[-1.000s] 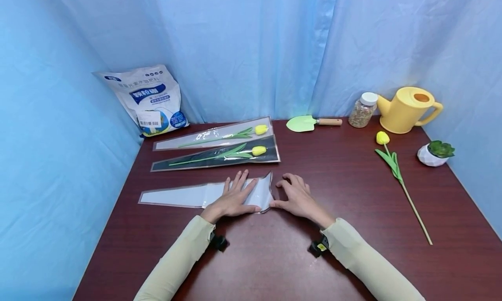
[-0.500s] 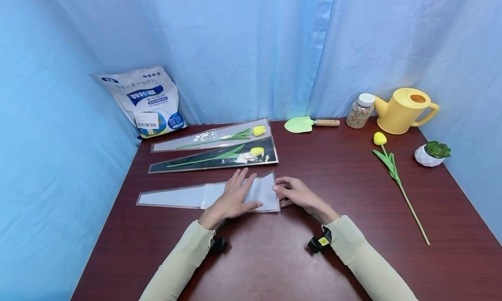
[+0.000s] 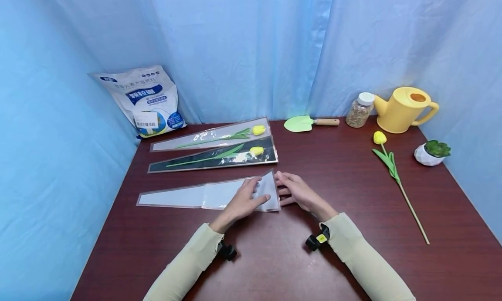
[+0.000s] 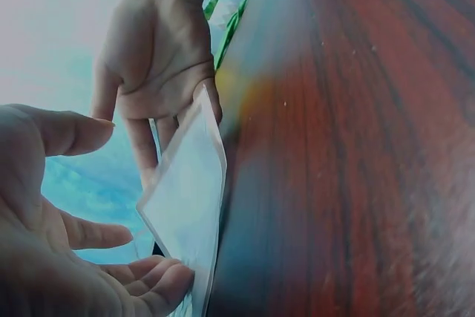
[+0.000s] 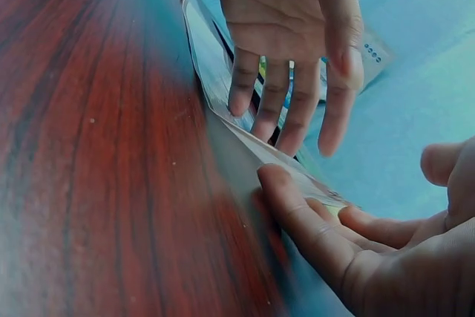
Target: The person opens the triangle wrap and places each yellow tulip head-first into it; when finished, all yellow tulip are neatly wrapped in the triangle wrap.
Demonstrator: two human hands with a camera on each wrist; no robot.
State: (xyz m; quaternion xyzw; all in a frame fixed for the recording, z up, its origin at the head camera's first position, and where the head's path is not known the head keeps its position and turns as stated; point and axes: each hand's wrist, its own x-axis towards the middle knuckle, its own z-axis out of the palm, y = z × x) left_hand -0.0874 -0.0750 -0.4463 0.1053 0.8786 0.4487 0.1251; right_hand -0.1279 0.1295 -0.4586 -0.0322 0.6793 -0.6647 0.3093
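Note:
A white flower sleeve (image 3: 172,197) with a clear border lies flat on the table, its wide end toward the right. Over that wide end is my left hand (image 3: 244,201), its fingers loosely bent and fingertips at the white surface. My right hand (image 3: 300,193) stands at the sleeve's right edge, fingers spread and lightly bent, touching it. In the left wrist view the sleeve's wide end (image 4: 189,176) tilts up off the table, with the right hand's fingers behind it. The right wrist view shows the sleeve's edge (image 5: 256,146) slightly raised beside the right fingertips.
Behind lie a dark sleeve (image 3: 188,165) and a pale sleeve (image 3: 172,143), each with a yellow tulip. At right lies a loose tulip (image 3: 408,201). Around the back stand a fertilizer bag (image 3: 149,100), trowel (image 3: 300,123), jar (image 3: 358,113), watering can (image 3: 400,111) and potted succulent (image 3: 431,154).
My left hand has slid right and loosened from its flat press. The sleeve's crumpled wide end has flattened out. My right hand's fingers have spread along the edge.

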